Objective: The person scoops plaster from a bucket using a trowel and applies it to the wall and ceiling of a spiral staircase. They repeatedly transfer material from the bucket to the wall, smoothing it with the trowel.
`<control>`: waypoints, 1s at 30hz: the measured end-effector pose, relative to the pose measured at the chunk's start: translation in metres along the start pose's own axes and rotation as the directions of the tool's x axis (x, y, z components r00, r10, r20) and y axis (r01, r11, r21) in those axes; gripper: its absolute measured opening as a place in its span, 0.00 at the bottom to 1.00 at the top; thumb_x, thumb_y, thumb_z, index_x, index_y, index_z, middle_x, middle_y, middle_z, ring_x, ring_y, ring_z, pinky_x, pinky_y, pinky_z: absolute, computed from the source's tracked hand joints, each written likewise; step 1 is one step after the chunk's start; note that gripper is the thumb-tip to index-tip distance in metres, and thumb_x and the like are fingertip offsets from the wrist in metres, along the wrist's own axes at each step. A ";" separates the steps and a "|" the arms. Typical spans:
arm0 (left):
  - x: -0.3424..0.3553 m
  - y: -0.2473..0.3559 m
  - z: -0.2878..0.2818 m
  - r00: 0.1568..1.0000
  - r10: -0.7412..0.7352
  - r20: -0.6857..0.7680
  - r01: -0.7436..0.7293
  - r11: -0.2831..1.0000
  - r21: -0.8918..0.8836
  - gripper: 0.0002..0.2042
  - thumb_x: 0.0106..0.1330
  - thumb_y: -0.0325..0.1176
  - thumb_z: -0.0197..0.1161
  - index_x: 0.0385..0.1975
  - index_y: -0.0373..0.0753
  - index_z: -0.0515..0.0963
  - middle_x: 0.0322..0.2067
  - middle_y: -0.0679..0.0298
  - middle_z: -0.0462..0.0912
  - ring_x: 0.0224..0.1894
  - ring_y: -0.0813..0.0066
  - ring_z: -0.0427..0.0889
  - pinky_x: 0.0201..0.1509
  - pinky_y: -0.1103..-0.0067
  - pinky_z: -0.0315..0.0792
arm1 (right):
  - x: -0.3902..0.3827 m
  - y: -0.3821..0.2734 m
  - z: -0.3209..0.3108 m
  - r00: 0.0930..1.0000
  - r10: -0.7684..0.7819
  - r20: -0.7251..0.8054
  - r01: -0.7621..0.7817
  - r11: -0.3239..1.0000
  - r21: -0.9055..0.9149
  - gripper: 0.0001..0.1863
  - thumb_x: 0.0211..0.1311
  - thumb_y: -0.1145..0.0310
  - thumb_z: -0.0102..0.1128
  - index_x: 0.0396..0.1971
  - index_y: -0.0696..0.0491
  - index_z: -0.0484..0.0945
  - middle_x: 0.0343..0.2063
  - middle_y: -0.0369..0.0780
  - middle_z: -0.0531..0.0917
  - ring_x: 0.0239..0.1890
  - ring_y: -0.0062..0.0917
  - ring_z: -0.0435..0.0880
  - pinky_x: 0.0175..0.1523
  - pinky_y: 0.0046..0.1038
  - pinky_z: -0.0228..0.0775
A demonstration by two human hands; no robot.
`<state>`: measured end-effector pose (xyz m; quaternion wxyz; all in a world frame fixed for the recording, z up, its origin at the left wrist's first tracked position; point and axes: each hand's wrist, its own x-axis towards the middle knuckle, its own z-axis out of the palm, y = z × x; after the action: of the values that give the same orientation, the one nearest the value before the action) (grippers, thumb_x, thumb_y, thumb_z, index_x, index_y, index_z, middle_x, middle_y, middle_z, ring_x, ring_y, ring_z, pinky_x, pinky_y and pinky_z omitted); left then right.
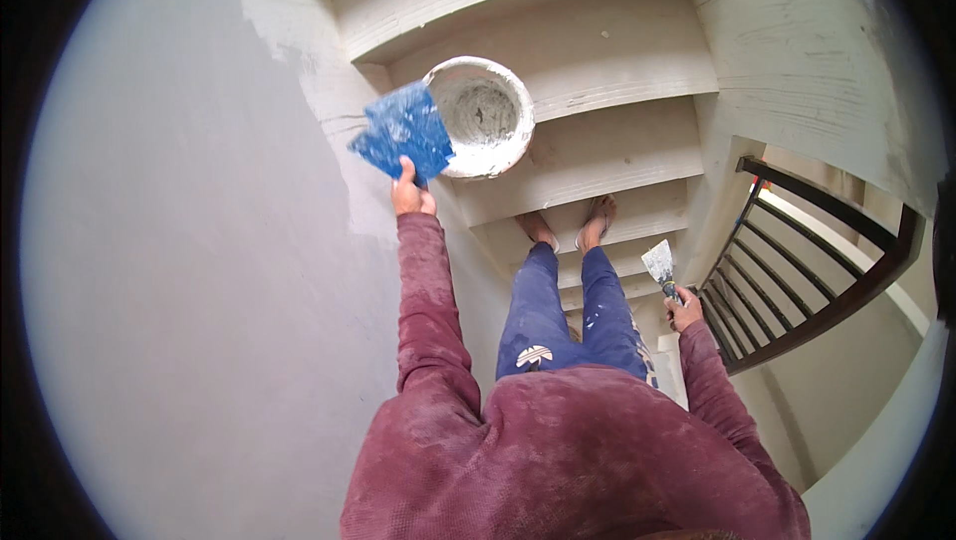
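Note:
My left hand (pixel 410 194) is closed round the lower edge of a wide blue plastering blade (pixel 406 127), smeared with white and slightly blurred. The blade is raised beside the left wall and overlaps the left rim of a round bucket (pixel 520 122). White paste coats the bucket's inside. Off to the right, my right hand (pixel 683 309) grips the dark handle of a putty knife (pixel 659 263), its metal blade pointing up and covered in white paste.
Pale concrete stairs (pixel 617 47) climb ahead, with the bucket on a step at their left side. My bare feet (pixel 596 221) stand on a lower step. A grey wall (pixel 199 241) with a patchy coated edge runs along the left. Dark railings (pixel 797 271) stand at the right.

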<state>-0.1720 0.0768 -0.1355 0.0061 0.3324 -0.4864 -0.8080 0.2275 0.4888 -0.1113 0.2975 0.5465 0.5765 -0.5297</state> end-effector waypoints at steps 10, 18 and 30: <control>0.069 0.008 0.010 0.996 -0.052 -0.069 0.078 0.878 0.472 0.24 0.69 0.49 0.55 0.51 0.32 0.72 0.46 0.60 0.79 0.43 0.67 0.77 0.50 0.72 0.70 | -0.007 0.092 -0.067 0.989 -0.057 -0.134 0.061 0.998 0.026 0.21 0.55 0.75 0.60 0.52 0.52 0.76 0.23 0.35 0.79 0.16 0.17 0.72 0.22 0.24 0.67; 0.000 0.052 0.078 0.879 -0.333 0.340 0.067 0.794 0.605 0.32 0.64 0.42 0.64 0.63 0.32 0.60 0.60 0.57 0.69 0.59 0.60 0.70 0.64 0.63 0.65 | -0.044 0.219 -0.033 0.933 0.249 -0.261 -0.172 0.943 0.285 0.22 0.53 0.70 0.60 0.51 0.51 0.76 0.24 0.37 0.78 0.19 0.23 0.74 0.22 0.27 0.65; -0.114 0.101 0.189 0.546 -0.663 0.512 -0.049 0.584 0.810 0.24 0.61 0.44 0.68 0.52 0.38 0.70 0.41 0.64 0.80 0.37 0.70 0.78 0.33 0.78 0.70 | -0.162 0.248 0.244 0.824 0.540 -0.172 -0.124 0.468 0.875 0.17 0.50 0.73 0.59 0.42 0.58 0.78 0.21 0.43 0.80 0.17 0.29 0.81 0.22 0.31 0.74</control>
<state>-0.2178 0.2088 0.0627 -0.5024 0.0067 -0.6470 -0.5735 0.4406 0.1701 -0.0966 -0.0333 0.8255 0.1812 -0.5336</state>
